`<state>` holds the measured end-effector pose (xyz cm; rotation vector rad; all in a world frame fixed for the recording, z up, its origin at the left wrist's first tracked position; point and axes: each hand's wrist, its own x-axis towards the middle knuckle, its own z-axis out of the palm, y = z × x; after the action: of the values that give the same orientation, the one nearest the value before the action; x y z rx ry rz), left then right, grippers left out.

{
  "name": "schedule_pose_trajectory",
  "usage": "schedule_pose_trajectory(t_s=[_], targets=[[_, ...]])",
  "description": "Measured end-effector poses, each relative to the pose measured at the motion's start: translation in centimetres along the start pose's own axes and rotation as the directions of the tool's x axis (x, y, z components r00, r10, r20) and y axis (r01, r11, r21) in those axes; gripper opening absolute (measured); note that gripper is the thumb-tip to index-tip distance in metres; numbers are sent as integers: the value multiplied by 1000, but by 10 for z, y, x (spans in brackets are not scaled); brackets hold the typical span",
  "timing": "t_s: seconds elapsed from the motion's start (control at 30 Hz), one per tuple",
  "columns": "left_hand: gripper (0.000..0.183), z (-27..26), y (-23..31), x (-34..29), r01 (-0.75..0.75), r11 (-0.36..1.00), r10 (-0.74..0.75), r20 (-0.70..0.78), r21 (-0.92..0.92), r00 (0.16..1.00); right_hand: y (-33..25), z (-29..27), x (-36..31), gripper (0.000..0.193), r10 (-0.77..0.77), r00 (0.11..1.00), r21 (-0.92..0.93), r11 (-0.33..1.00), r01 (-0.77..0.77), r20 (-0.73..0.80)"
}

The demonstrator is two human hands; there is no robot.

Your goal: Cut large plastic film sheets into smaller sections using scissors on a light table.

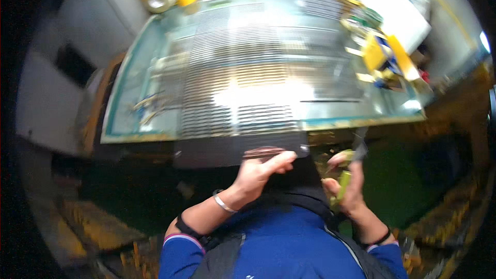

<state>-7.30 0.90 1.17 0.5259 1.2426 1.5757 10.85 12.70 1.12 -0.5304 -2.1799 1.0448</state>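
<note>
My left hand (254, 176) is closed at the near edge of a long dark sheet (206, 152), its thumb pointing right. A small brown, layered-looking piece (263, 152) shows along its fingers; what it is I cannot make out. The sheet carries rows of fine stripes and hangs over the front of a glass-topped table (356, 123). Off to the right, past the sheet's corner, my right hand (352, 188) is wrapped round a yellow-green handled tool (343, 182) with a grey blade-like end (359, 147) pointing up toward the table. Motion blurs this tool.
A tape roll (157, 1) sits at the table's far left corner. Thin loose strips (147, 107) lie at its left. On the right are a yellow holder (373, 54) with blue items and green rolls (368, 18). Bright light glares off the surface.
</note>
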Motion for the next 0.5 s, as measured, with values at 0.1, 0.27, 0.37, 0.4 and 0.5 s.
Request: schedule_pose_trajectory(t_s=[0.1,0.27,0.37,0.4,0.5], targets=[[22,-4,2,-6,77,994,-83,-82,-72,993,2,-19,13,55,-122,963,-335,942,35,-241],[16,-29,3,-26,-173,984,155,-307,-32,939,21,-33,13,57,39,920,-340,922,-184,-391],[18,-35,0,-30,-256,966,243,-383,18,891,24,-36,16,42,35,924,-336,926,-173,-381],[19,-34,2,-30,-278,960,268,-434,43,860,23,-40,16,38,48,929,-338,923,-181,-367],[36,-44,12,-31,-301,934,351,-332,195,875,28,-43,15,34,94,944,-224,960,-170,-318]])
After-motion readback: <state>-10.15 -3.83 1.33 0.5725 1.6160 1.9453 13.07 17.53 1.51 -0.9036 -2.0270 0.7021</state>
